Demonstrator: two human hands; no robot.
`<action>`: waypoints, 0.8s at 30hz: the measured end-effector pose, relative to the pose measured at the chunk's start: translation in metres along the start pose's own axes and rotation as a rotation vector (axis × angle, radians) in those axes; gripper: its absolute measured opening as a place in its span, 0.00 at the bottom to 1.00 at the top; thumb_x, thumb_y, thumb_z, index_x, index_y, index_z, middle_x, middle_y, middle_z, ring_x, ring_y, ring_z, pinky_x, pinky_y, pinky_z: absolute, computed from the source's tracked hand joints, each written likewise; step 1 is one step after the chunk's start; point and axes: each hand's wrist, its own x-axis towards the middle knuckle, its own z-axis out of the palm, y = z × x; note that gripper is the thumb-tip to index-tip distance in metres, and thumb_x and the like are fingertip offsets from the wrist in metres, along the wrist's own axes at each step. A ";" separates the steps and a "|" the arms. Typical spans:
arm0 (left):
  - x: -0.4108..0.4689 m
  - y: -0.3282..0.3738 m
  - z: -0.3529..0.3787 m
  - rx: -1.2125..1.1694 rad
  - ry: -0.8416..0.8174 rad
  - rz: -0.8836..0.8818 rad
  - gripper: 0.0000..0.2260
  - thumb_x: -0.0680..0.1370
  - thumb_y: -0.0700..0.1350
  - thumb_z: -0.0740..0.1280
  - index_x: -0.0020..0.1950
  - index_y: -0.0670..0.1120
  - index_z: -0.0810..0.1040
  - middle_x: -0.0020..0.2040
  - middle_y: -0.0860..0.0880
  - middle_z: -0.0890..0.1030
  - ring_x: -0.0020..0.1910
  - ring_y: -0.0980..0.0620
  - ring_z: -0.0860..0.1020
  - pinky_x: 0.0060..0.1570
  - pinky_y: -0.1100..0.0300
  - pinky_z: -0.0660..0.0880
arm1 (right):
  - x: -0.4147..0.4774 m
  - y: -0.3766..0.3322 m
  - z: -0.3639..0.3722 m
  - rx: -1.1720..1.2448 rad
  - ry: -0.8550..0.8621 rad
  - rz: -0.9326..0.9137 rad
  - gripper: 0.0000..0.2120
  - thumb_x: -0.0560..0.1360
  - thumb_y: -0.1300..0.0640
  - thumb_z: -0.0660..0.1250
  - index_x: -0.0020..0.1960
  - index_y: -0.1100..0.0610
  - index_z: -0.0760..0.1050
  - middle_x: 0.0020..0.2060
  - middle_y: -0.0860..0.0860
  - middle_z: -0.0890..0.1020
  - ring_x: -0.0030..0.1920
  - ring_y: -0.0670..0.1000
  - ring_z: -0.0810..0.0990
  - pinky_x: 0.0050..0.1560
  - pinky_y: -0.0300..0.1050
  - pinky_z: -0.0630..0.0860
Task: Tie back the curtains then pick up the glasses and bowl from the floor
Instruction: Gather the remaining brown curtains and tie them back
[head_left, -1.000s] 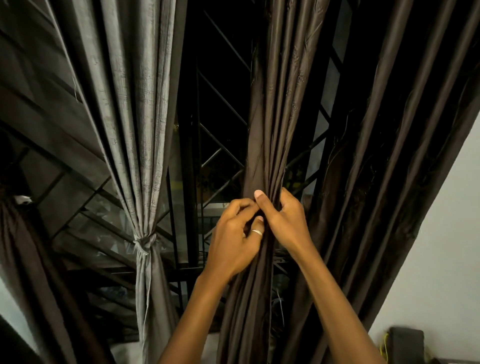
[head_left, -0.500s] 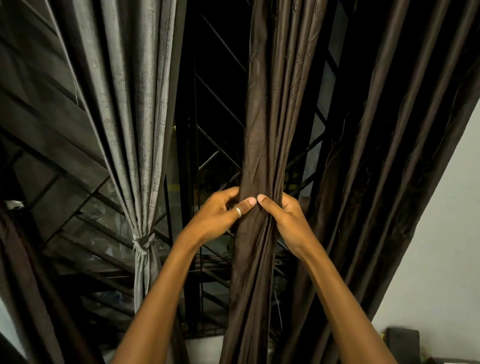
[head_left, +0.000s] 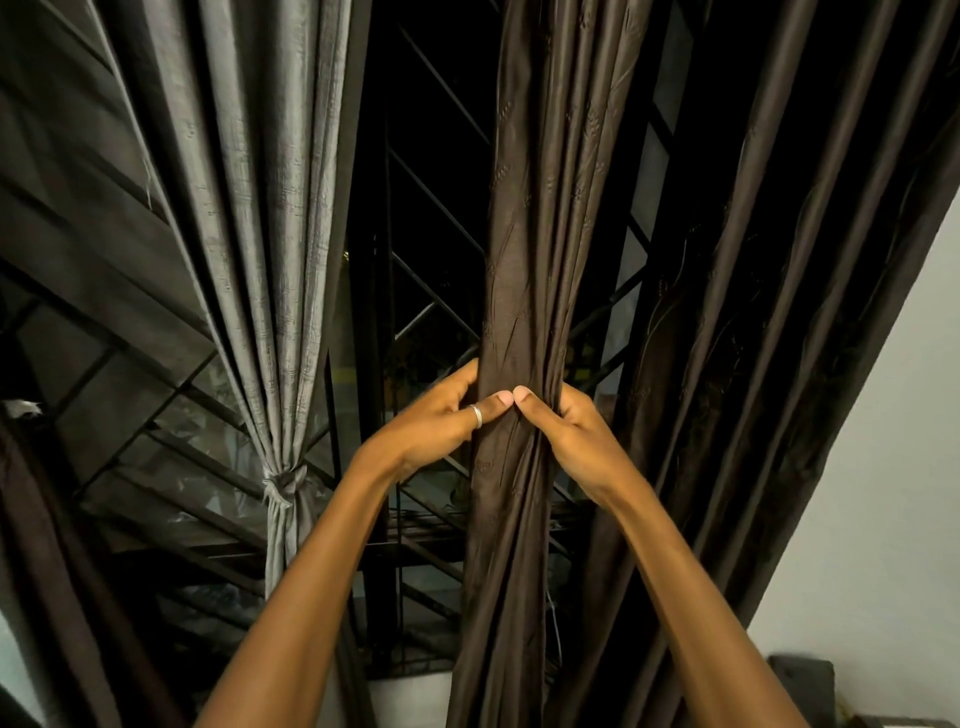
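Observation:
A dark brown curtain (head_left: 524, 218) hangs bunched into a narrow column at the centre. My left hand (head_left: 436, 421), with a ring on the thumb, grips it from the left. My right hand (head_left: 566, 431) grips it from the right at the same height. Both thumbs meet on the front of the bunch and the fingers wrap behind it. A grey curtain (head_left: 260, 208) to the left is gathered and tied with a knot (head_left: 283, 483). No glasses or bowl are in view.
More dark brown curtain folds (head_left: 779, 312) hang to the right against a white wall (head_left: 893, 467). A black window grille (head_left: 415, 291) with diagonal bars stands behind the curtains. A dark box-like object (head_left: 802, 686) sits at the lower right.
My left hand moved from beside the right hand's thumb to the left side of the bunch and wrapped round it. The brown curtain is gathered tighter, and both hands sit slightly higher.

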 end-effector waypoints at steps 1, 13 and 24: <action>0.001 0.000 0.000 -0.009 -0.002 -0.010 0.21 0.82 0.50 0.65 0.75 0.57 0.68 0.64 0.62 0.79 0.63 0.63 0.77 0.52 0.67 0.78 | 0.000 -0.001 -0.001 -0.026 0.007 -0.009 0.16 0.84 0.55 0.62 0.71 0.55 0.75 0.65 0.52 0.81 0.66 0.49 0.80 0.68 0.49 0.76; -0.005 0.008 -0.027 0.140 0.024 -0.036 0.12 0.79 0.47 0.70 0.62 0.48 0.81 0.56 0.51 0.85 0.56 0.58 0.82 0.54 0.67 0.77 | -0.003 -0.002 -0.008 0.071 -0.024 0.008 0.14 0.84 0.55 0.63 0.68 0.54 0.77 0.63 0.50 0.83 0.65 0.50 0.81 0.66 0.47 0.78; -0.006 0.000 -0.035 0.229 -0.045 -0.087 0.16 0.79 0.37 0.70 0.65 0.49 0.77 0.59 0.46 0.82 0.58 0.53 0.81 0.59 0.58 0.78 | -0.003 -0.001 -0.002 0.179 -0.027 0.040 0.11 0.82 0.50 0.65 0.63 0.44 0.81 0.63 0.50 0.84 0.65 0.51 0.82 0.61 0.41 0.79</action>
